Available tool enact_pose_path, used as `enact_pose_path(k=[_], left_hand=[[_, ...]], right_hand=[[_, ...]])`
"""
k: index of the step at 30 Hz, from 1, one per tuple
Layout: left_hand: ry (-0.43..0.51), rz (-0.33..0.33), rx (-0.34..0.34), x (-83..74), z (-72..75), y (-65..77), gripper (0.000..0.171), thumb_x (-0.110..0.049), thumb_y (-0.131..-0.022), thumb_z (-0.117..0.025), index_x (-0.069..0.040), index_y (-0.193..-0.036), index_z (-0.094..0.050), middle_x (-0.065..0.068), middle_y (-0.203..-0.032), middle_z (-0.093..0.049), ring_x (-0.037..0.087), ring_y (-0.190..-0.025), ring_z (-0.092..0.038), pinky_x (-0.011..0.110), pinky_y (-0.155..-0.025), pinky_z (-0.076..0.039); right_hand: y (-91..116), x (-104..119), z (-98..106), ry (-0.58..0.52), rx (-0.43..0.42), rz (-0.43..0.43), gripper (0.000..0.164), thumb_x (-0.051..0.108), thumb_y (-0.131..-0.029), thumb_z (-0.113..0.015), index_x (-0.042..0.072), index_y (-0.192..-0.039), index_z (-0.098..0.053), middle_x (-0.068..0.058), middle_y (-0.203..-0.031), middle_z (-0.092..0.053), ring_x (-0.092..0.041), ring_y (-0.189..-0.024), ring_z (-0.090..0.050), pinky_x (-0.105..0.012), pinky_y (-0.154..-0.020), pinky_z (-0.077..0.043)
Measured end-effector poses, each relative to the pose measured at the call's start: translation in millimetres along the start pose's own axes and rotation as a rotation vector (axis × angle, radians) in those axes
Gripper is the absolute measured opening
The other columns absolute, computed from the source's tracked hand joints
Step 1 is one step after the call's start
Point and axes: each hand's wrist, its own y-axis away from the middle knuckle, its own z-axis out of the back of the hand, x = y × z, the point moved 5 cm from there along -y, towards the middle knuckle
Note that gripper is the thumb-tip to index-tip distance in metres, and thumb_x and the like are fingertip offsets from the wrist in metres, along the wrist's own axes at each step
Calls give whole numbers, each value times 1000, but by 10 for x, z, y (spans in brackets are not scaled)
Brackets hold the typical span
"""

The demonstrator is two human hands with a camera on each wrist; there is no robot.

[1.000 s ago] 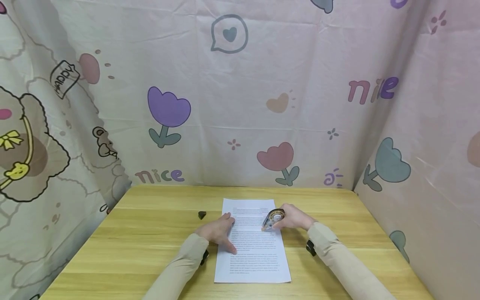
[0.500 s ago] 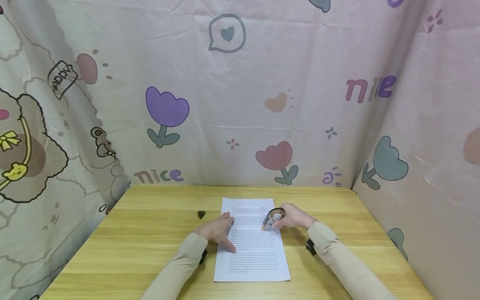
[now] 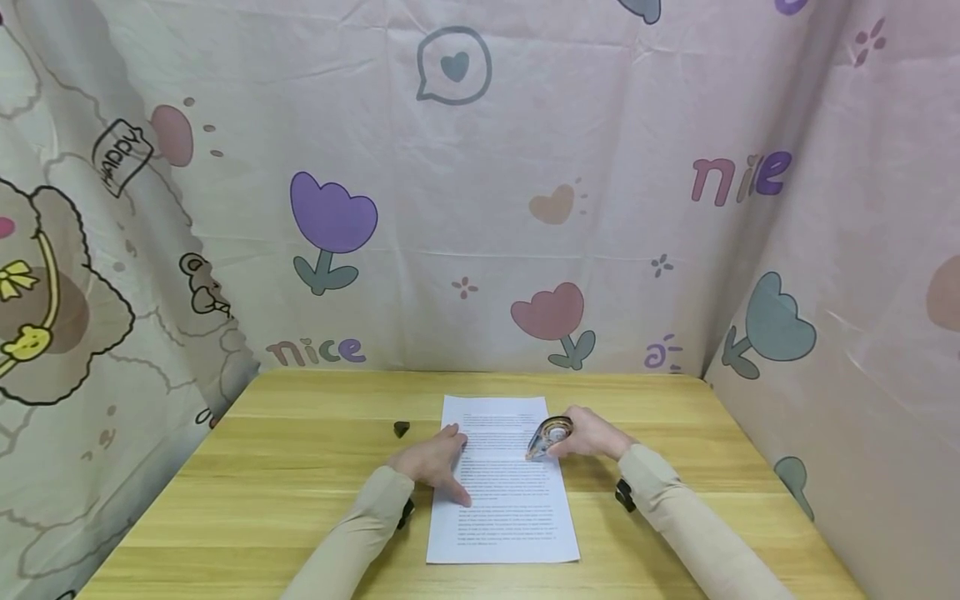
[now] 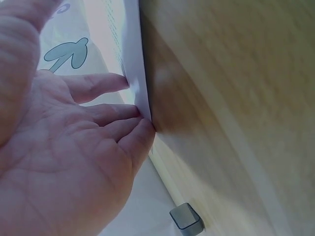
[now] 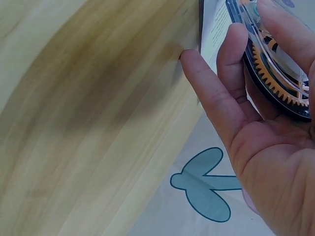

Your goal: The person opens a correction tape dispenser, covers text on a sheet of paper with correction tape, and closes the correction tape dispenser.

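Observation:
A printed sheet of paper (image 3: 517,517) lies on the wooden table in front of me. My left hand (image 3: 431,462) rests along its left edge with fingers and thumb spread; in the left wrist view, several fingertips (image 4: 145,127) touch the paper's edge. With my right hand (image 3: 592,433) I grip a correction tape dispenser (image 3: 552,430), its tip pointing down at the text near the sheet's right edge. The right wrist view shows the dispenser's clear case and orange gear (image 5: 268,69) between thumb and fingers, while the little finger extends to the table.
A small dark cap-like piece (image 3: 402,428) lies on the table (image 3: 300,483) left of the paper, beyond my left hand. A patterned curtain (image 3: 450,208) hangs behind the table and along both sides.
My right hand and the dispenser have shifted slightly to the right over the paper. The left hand stays in place on the sheet.

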Motion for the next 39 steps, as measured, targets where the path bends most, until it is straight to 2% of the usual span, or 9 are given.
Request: enact_pose_path(k=[7, 16, 19, 24, 28, 33, 35, 37, 39], left_hand=[[0, -6, -4, -3, 17, 9, 112, -45, -63, -91, 5, -146, -36, 27, -158, -23, 38, -149, -22, 49, -121, -25], [-7, -11, -10, 0, 24, 9, 111, -45, -63, -90, 6, -146, -37, 29, -158, -23, 39, -148, -23, 49, -121, -25], [-18, -14, -10, -11, 23, 4, 110, -45, -63, -90, 6, -145, -38, 28, -157, -25, 39, -148, -24, 50, -120, -26], [-39, -11, -8, -22, 18, -14, 110, -46, -63, -90, 6, -145, -39, 28, -157, -26, 38, -148, -25, 49, -120, -27], [-38, -13, 0, -25, 11, -17, 112, -46, -63, -90, 7, -146, -37, 29, -157, -24, 39, -147, -25, 49, -120, -27], [-35, -23, -20, -33, 44, -13, 107, -44, -68, -88, 8, -146, -36, 28, -156, -29, 39, -145, -30, 49, -119, -29], [-31, -39, -62, -29, 77, -13, 94, -40, -72, -86, 8, -141, -44, 25, -145, -46, 36, -133, -47, 48, -113, -39], [-14, -67, -120, -11, 128, -15, 72, -33, -77, -83, 9, -129, -55, 22, -124, -61, 32, -109, -61, 47, -97, -51], [-13, -74, -200, 44, 198, -13, 49, -26, -80, -80, 6, -112, -63, 16, -101, -67, 26, -86, -62, 43, -79, -55]], right_hand=[[6, -7, 13, 5, -17, -1, 32, 15, -69, -87, 3, -88, -66, -2, -76, -66, -16, -67, -60, -28, -62, -54], [27, 21, -7, 28, -39, 87, 22, 17, -71, -86, 8, -83, -69, 2, -73, -68, -13, -64, -61, -27, -61, -53], [34, -3, -4, -13, -44, 91, 23, 18, -70, -86, 8, -84, -69, 2, -73, -68, -14, -64, -61, -29, -60, -53], [34, -72, 3, -143, -21, 95, 22, 14, -72, -85, 5, -84, -68, -2, -73, -70, -18, -62, -62, -33, -56, -55], [34, -89, -3, -244, -3, 104, 21, 14, -75, -83, 4, -89, -71, -6, -78, -73, -23, -66, -67, -38, -60, -59], [-1, -70, 1, -326, -53, 86, 24, 18, -78, -82, 6, -96, -73, -6, -83, -74, -25, -73, -70, -41, -67, -61], [-12, -67, -9, -355, -72, 64, 27, 19, -77, -83, 5, -98, -72, -6, -83, -74, -26, -76, -71, -40, -69, -62], [-17, -51, -24, -389, -76, 56, 29, 18, -78, -82, 3, -100, -72, -7, -85, -73, -28, -78, -71, -40, -70, -62], [-22, -24, -48, -427, -67, 60, 30, 16, -79, -81, 1, -103, -70, -9, -87, -73, -32, -79, -71, -41, -70, -62]])
